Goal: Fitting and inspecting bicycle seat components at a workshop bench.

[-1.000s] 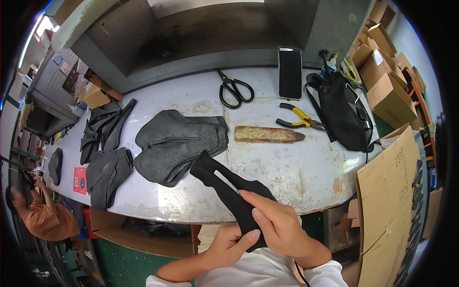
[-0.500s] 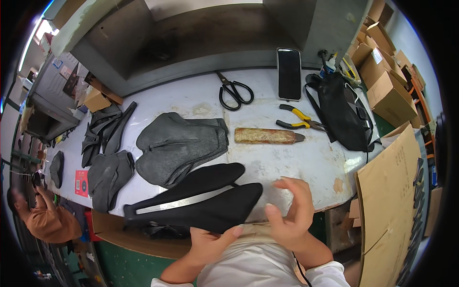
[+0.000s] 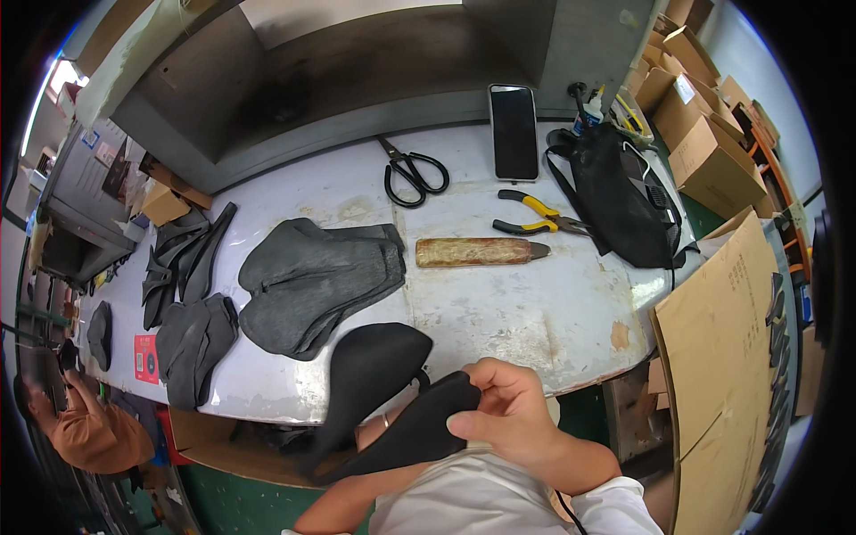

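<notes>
— Black piece (image 3: 415, 426): what's changed?
— One wide lobe has been caught by the right hand (image 3: 513, 413), held clear half a second ago. Narrow end swung lower, blurred. Control of that lobe apparently gained.
— Pose?
— Right grip clamped on the lobe: thumb laid on near face, fingers curled behind. Left hand (image 3: 369, 434) mostly hidden behind the piece; its grip can't be told. Piece held across the table's (image 3: 499, 308) near edge.

A scuffed white table (image 3: 526, 312) bears grey pieces (image 3: 321, 281), scissors (image 3: 400, 163) and pliers (image 3: 551, 215).
</notes>
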A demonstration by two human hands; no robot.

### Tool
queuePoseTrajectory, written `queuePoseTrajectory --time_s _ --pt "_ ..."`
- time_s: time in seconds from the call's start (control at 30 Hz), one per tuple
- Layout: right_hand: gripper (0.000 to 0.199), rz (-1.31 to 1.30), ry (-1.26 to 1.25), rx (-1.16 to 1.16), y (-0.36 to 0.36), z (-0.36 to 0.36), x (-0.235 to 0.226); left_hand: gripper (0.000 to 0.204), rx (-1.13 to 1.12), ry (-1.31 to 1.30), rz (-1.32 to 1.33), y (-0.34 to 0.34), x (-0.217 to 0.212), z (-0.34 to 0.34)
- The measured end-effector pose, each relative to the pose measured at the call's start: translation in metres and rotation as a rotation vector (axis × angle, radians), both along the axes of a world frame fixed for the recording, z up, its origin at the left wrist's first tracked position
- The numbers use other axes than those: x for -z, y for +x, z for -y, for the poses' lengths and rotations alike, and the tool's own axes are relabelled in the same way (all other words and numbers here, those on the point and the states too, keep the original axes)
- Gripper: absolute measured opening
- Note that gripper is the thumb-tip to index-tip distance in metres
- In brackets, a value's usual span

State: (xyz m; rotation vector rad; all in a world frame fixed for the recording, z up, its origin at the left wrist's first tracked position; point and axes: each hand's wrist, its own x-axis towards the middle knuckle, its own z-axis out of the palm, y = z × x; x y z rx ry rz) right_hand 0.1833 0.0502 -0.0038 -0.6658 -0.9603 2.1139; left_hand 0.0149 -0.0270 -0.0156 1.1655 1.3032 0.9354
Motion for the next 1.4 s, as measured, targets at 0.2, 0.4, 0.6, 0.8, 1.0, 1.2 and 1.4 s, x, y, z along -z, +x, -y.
queuePoseTrajectory --time_s 0.2,0.4,0.6,0.8,1.0,1.2,1.4 --pt "0.027 0.017 0.151 -0.156 0.000 0.002 -0.008 0.043 -0.278 0.072 0.896 -0.028 0.029 0.015" --pt "0.017 0.247 0.394 -0.342 0.004 -0.009 -0.012 0.039 0.064 -0.289 0.500 -0.047 -0.023 0.011" --pt "0.030 0.257 0.541 -0.430 0.009 -0.017 -0.012 0.031 0.160 -0.318 0.044 -0.048 -0.050 0.004" --pt "0.035 -0.001 0.284 -0.506 0.004 -0.012 0.009 0.033 0.332 -0.339 -0.029 -0.049 -0.058 -0.007" --pt "0.034 0.032 -0.326 -0.491 0.003 -0.016 0.001 0.034 0.015 -0.454 0.323 -0.021 -0.038 0.001" --pt "0.031 -0.081 -0.277 -0.184 -0.004 -0.010 0.011 0.034 -0.214 -0.318 0.536 -0.007 -0.034 -0.004" --pt "0.029 0.388 0.659 0.050 -0.002 -0.006 0.003 0.032 -0.264 -0.309 0.417 -0.005 -0.041 -0.004"
